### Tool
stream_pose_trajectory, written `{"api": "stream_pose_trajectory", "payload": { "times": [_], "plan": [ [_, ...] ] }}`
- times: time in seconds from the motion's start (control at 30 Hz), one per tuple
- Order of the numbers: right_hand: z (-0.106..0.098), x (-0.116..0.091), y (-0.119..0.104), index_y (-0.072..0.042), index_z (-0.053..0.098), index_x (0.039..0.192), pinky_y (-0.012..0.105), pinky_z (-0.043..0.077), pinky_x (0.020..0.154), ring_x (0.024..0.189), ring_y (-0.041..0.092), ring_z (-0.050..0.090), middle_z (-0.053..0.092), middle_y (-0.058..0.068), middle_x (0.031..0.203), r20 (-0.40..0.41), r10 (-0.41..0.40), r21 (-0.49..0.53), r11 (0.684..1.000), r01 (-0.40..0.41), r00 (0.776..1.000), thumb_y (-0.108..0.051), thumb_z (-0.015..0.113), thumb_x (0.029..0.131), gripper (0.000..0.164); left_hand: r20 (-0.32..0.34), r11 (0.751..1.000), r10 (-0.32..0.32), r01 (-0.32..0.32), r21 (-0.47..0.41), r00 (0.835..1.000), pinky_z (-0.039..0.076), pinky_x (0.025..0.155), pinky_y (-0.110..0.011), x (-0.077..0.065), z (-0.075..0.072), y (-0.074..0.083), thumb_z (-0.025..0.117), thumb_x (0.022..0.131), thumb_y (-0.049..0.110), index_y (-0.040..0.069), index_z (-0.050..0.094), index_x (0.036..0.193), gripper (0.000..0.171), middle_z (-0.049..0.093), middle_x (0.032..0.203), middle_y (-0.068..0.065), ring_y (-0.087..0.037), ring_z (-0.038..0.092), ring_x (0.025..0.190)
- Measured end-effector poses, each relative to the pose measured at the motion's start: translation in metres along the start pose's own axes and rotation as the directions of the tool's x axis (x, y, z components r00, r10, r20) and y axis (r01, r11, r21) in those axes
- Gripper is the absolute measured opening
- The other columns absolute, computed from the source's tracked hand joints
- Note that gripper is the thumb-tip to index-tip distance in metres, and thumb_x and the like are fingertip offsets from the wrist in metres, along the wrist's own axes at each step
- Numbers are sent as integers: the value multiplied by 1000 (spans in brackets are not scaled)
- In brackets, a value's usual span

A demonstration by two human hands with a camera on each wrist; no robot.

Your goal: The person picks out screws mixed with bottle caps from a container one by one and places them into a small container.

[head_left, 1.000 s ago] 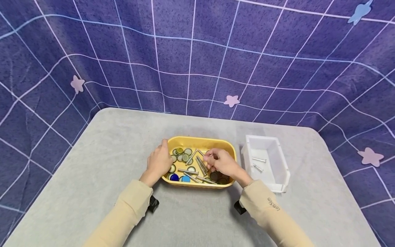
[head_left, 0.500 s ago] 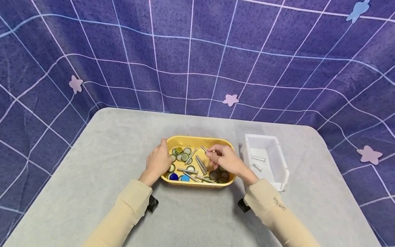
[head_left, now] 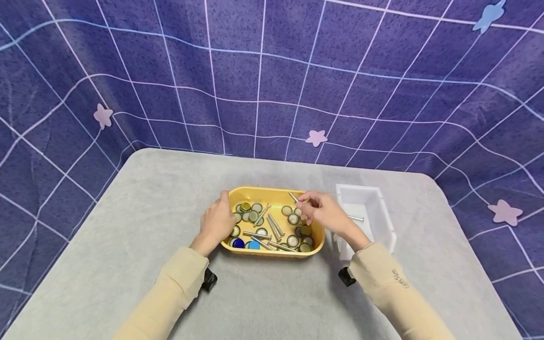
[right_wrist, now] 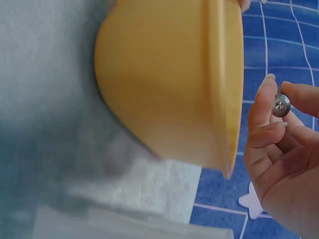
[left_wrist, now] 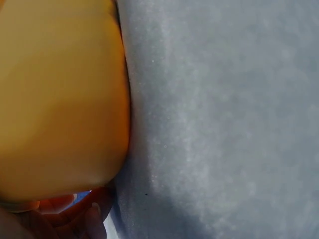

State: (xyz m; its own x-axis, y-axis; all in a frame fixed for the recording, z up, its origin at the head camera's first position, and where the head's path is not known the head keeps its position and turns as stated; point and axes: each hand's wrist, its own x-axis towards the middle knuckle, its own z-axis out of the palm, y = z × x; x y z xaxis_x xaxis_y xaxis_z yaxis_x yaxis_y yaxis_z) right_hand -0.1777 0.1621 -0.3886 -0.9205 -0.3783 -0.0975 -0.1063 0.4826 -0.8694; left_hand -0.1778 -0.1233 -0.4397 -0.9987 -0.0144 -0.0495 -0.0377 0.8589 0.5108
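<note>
My R hand [head_left: 323, 212] has a screw [right_wrist: 281, 105] pinched btwn thumb & fingertips, just above the far right corner of the yellow tub [head_left: 263, 194]. My L hand [head_left: 217, 219] grips the tub's left edge. Biggest risk, imo: only fingertips hold that screw, so if it rolls or slips it could fall among the bottle caps [head_left: 253, 216], or over the rim onto the worktop [head_left: 170, 198]. Its tail sticks out past my fingers, so a low hand might clip the tub's far edge & twist it loose. The white bin [head_left: 359, 193], w/ another screw [head_left: 356, 218] in it, stands nearer the worktop's right edge. My R sleeve [head_left: 371, 259] overlaps its near edge from above; can't tell if they touch. A low cuff might shove it. Pulling too hard w/ my L hand might tilt the tub.
</note>
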Motion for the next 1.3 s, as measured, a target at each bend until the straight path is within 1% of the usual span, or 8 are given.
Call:
{"api": "stream_pose_trajectory", "payload": {
  "times": [0.2,0.33,0.5,0.67,0.8,0.93,1.13,1.3],
  "plan": [
    [-19,-3,3,2,62,117,33,55,66,66,20,64,67,20,84,-44,8,-27,1000,-9,999,-20,58,98,29,0,1000,-8,8,1,1000,52,62,-45,-1,0,0,63,84,9,2,40,134,56,63,93,-15,-33,64,75],
    [-31,-6,6,5,62,117,32,56,64,65,19,63,67,15,80,-79,10,-29,1000,-12,997,-18,58,98,30,-2,1000,-8,8,3,1000,52,64,-47,-1,0,1,63,84,9,2,40,134,56,63,94,-15,-35,64,77],
    [-46,-11,7,5,61,117,25,50,54,61,14,64,66,9,75,-129,39,-33,998,-44,991,-18,58,98,31,2,1000,-10,10,4,1000,53,65,-47,0,-1,2,64,84,10,2,40,134,57,63,94,-15,-35,65,78],
    [-64,-20,9,10,58,119,22,48,52,58,8,63,66,2,71,-186,101,-8,995,-104,977,-20,58,97,36,2,1000,-11,11,5,1000,51,62,-44,0,0,2,63,83,9,2,39,135,58,64,95,-15,-33,64,75],
    [-78,-27,14,7,58,118,23,44,50,58,7,64,66,-4,70,-215,144,-38,987,-156,966,-23,58,98,37,2,1000,-8,8,7,1000,49,58,-40,0,1,1,63,83,9,2,39,135,58,63,93,-15,-31,63,72],
    [-89,-33,21,7,56,116,23,45,50,58,7,65,67,-4,69,-227,178,-49,980,-193,958,-22,57,98,35,0,1000,-6,6,8,1000,48,57,-40,0,0,0,63,84,9,2,39,135,57,63,92,-15,-31,63,72],
    [-96,-39,27,7,55,112,25,49,51,57,7,66,70,-3,68,-251,250,-67,959,-275,935,-21,55,97,32,-9,1000,-7,7,3,1000,51,61,-45,-1,0,1,61,84,8,2,40,133,54,64,94,-16,-34,64,76],
    [-95,-41,30,8,55,109,24,54,54,56,6,66,71,-1,68,-255,305,-32,946,-324,917,-19,56,96,30,-12,1000,-9,9,-2,1000,51,62,-45,0,1,0,58,85,7,2,40,133,52,64,95,-18,-35,64,77]
  ]
}}
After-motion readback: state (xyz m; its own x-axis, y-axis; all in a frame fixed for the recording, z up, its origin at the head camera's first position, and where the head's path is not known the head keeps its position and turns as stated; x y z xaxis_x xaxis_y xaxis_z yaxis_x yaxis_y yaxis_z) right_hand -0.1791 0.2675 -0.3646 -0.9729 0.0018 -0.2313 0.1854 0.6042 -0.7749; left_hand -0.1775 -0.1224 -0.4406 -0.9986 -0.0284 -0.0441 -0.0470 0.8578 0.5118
